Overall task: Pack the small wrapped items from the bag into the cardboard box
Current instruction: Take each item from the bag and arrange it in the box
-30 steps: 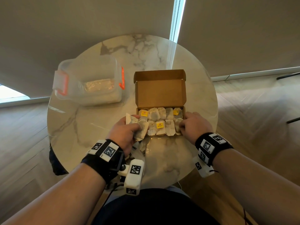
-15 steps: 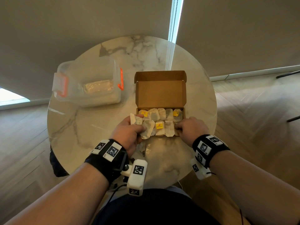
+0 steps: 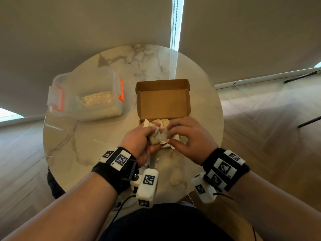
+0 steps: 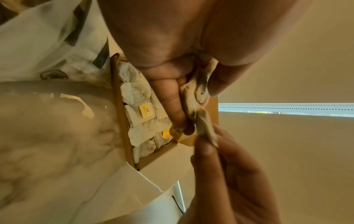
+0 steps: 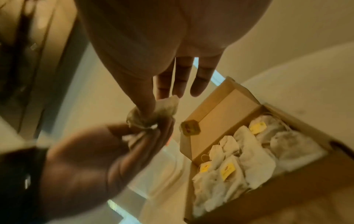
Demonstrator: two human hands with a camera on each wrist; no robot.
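The open cardboard box (image 3: pixel 163 103) stands mid-table with its lid upright. Several white tea bags (image 3: pixel 163 121) with yellow tags lie in rows inside it (image 5: pixel 249 151). Just above the box's near edge, my left hand (image 3: pixel 152 134) grips a small bunch of tea bags (image 3: pixel 157 137) between thumb and fingers (image 4: pixel 193 91). My right hand (image 3: pixel 169 136) pinches one tea bag (image 5: pixel 162 104) of that bunch with thumb and forefinger, its other fingers straight. One yellow tag (image 5: pixel 190 127) dangles below the bunch. The white bag (image 4: pixel 38 37) lies at the table's near edge, mostly hidden under my left wrist.
A clear plastic container (image 3: pixel 86 98) with orange latches stands on the left of the round marble table (image 3: pixel 78 145). The table edge runs close to my body. Wooden floor surrounds the table, and a wall with blinds rises behind it.
Both hands left the sides of the box and met above its near edge. My left hand lifted its tea bags, and my right hand came across and took hold of one.
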